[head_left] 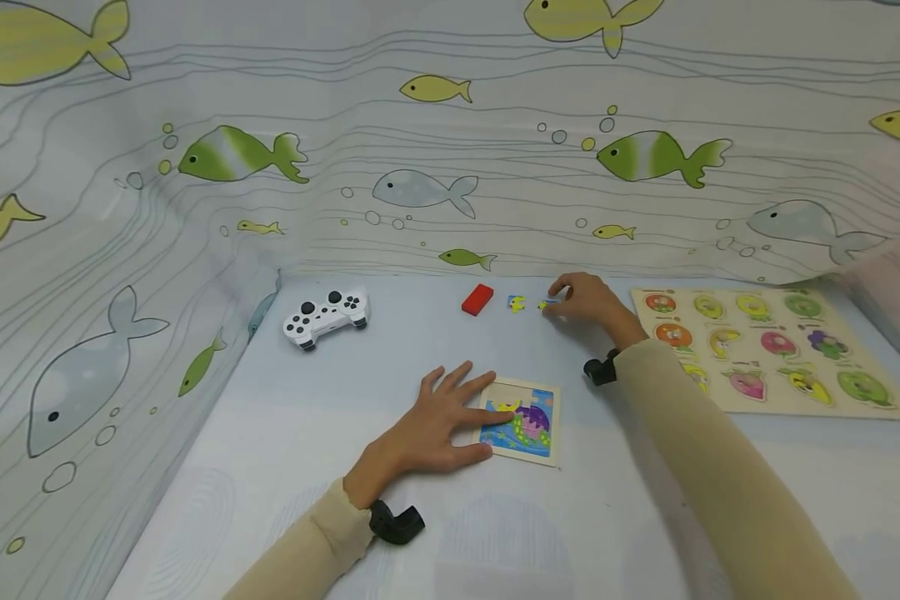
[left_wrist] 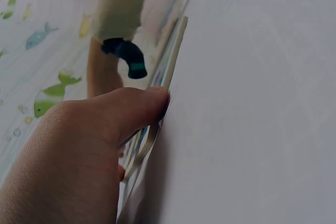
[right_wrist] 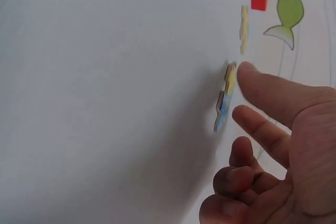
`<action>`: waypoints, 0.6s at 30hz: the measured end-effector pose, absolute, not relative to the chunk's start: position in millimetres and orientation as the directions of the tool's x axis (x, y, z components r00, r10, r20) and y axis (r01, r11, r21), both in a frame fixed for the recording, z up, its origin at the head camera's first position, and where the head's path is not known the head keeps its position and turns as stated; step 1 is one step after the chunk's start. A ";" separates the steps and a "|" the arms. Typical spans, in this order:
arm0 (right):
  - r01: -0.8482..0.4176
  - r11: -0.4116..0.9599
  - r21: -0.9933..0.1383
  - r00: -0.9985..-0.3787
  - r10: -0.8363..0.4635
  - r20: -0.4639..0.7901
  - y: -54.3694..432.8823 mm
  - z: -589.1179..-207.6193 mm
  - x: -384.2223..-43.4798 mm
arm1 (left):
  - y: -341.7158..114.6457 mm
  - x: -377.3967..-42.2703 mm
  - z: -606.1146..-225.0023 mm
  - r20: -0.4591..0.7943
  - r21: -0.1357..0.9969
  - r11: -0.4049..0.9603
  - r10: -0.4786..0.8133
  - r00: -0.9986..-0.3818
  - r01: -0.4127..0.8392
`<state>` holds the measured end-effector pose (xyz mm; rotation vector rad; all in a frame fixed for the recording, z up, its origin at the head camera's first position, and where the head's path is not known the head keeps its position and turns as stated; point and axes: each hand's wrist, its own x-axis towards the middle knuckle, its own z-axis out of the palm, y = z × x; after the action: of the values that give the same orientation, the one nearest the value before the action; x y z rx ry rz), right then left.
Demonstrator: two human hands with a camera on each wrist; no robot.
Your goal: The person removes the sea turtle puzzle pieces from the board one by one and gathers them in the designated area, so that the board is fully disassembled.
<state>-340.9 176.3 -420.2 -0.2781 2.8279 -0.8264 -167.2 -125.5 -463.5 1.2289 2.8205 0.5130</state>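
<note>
- The right hand (head_left: pixel 588 300), right of the head frame's centre, has its fingers loosely bent beside a puzzle piece (right_wrist: pixel 226 97); between thumb and piece there is a gap, so it seems not grasped.
- The left hand (head_left: pixel 435 425), fingers spread, rests on the puzzle board (head_left: pixel 556 425), below the frame's centre.
- The second piece (head_left: pixel 516 303) lies near, to the left.
- Both pieces are probably light, stiff, thin; better to pinch opposite edges.
</note>
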 end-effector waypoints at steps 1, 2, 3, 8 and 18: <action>-0.133 0.826 -0.548 -0.963 -0.237 -0.125 177.9 -420.6 -340.1 | -125.3 -166.9 -464.6 0.110 0.309 0.635 0.716 -0.690 0.708; -0.131 0.822 -0.554 -0.962 -0.241 -0.131 179.2 -421.4 -339.6 | -124.9 -166.6 -465.9 0.110 0.309 0.635 0.716 -0.690 0.708; -0.127 0.821 -0.557 -0.961 -0.241 -0.136 180.2 -422.4 -339.3 | -124.4 -166.4 -466.9 0.110 0.311 0.634 0.716 -0.690 0.708; -0.099 0.818 -0.566 -0.963 -0.222 -0.151 182.8 -428.9 -337.4 | -119.9 -165.3 -471.6 0.121 0.334 0.619 0.720 -0.683 0.711; -0.076 0.743 -0.665 -0.979 -0.184 -0.094 176.8 -429.8 -324.4 | -127.6 -171.2 -464.7 0.122 0.304 0.629 0.719 -0.684 0.715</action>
<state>-324.4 176.8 -429.8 -0.2088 2.7884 -1.0531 -171.2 -127.6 -464.7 1.2440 2.8254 0.5194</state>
